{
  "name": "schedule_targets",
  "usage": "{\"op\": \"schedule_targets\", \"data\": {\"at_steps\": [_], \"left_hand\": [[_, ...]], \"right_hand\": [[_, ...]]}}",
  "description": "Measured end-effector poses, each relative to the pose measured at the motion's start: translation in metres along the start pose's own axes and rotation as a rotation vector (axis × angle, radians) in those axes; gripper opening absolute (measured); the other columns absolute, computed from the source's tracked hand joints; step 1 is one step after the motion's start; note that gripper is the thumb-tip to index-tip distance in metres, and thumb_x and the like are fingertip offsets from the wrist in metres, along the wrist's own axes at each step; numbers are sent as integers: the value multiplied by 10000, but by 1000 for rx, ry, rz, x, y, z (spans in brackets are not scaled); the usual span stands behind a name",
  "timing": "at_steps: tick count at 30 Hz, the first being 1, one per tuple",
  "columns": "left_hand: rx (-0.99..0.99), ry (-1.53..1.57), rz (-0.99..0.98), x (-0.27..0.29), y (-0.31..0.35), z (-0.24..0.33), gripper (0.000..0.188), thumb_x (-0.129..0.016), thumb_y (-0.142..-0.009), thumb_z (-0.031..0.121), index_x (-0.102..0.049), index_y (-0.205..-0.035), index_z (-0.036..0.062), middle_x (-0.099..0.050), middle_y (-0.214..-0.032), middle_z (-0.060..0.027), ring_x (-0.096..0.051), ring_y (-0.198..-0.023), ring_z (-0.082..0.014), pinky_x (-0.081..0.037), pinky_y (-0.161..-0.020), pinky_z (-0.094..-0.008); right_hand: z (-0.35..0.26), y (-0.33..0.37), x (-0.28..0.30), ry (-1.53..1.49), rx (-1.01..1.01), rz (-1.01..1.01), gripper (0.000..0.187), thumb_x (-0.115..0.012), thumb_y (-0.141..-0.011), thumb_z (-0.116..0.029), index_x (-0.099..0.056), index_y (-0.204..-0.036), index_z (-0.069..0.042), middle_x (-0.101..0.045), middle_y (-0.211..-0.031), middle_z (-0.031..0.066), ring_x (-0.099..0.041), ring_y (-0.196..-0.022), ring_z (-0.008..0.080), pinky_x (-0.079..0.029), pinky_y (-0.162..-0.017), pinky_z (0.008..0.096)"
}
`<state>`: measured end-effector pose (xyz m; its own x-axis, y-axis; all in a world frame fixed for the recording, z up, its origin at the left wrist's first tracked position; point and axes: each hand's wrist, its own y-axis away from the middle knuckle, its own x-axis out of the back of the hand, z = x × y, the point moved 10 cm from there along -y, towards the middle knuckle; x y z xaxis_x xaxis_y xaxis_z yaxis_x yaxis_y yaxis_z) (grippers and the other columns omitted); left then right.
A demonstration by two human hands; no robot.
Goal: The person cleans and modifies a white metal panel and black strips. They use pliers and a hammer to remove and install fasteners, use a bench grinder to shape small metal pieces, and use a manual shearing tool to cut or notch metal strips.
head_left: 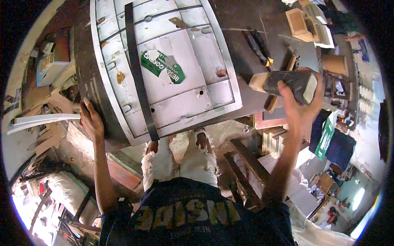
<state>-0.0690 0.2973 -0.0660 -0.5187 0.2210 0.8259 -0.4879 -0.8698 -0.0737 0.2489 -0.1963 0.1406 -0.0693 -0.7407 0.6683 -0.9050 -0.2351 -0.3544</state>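
Note:
My right hand is closed around a sanding block, a block wrapped in dark abrasive with pale ends. It hovers to the right of a white framed panel on the dark worktable. My left hand rests at the table's left edge with its fingers stretched out. White strips stick out to the left beside it. Lengthwise across the panel lies a black strip. A torn green and white label sits on the panel, and a small brown piece lies farther up.
A dark brush-like tool lies on the table's right part. Small wooden frames stand at the far right. Below right are stacked boards and dark wooden bars. A white sack and scraps fill the lower left.

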Motion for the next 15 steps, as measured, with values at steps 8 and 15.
{"op": "schedule_targets", "data": {"at_steps": [8,15], "left_hand": [[74,-25,-38,-3,-1,9,725,-357,-1010,535,-470,-1353,-93,-552,-1277,-328,-534,-1170,-477,-385,-1016,-496],[46,-15,-3,0,0,8,695,-374,-1010,530,-507,-1332,-71,-596,-1214,-306,-562,-1086,-482,-416,-955,-481]], "right_hand": [[-90,-6,18,-369,373,-11,426,-632,-738,-191,-542,-1107,2,-576,-987,154,-579,-938,272,-499,-867,412],[-61,39,-87,-1027,8,-65,413,-631,-775,-200,-466,-1087,13,-552,-946,164,-541,-891,278,-447,-849,436]]}}
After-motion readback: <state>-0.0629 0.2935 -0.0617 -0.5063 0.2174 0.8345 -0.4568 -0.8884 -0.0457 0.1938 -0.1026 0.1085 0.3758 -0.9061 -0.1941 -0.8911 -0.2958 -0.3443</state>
